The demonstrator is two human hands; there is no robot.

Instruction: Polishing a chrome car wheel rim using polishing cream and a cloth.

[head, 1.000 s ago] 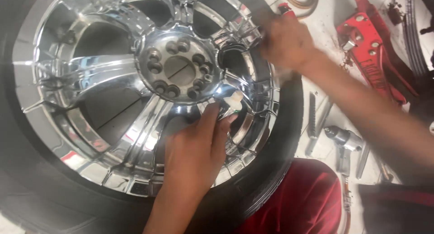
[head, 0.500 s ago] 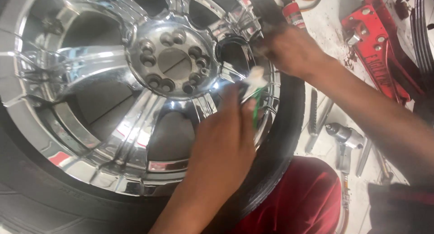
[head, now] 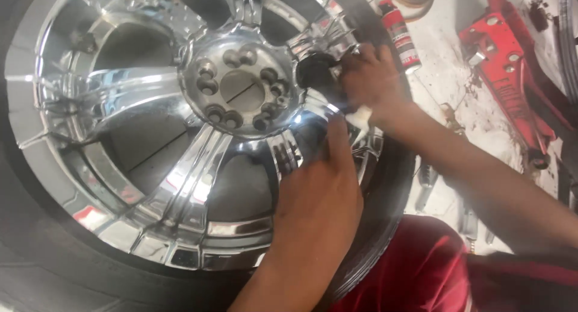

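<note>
The large round chrome wheel rim (head: 180,137) is mirror-bright silver, its spokes streaked with white glare and small red reflections. Around it runs the matte black rubber tyre (head: 48,270). A small white cloth scrap (head: 360,116) shows pale against the chrome. The slim spray can (head: 400,35) is red with black and white bands. The steel floor jack (head: 512,71) is bright red, the concrete floor (head: 457,77) off-white with dark stains. The glossy fabric (head: 421,270) is deep crimson.
</note>
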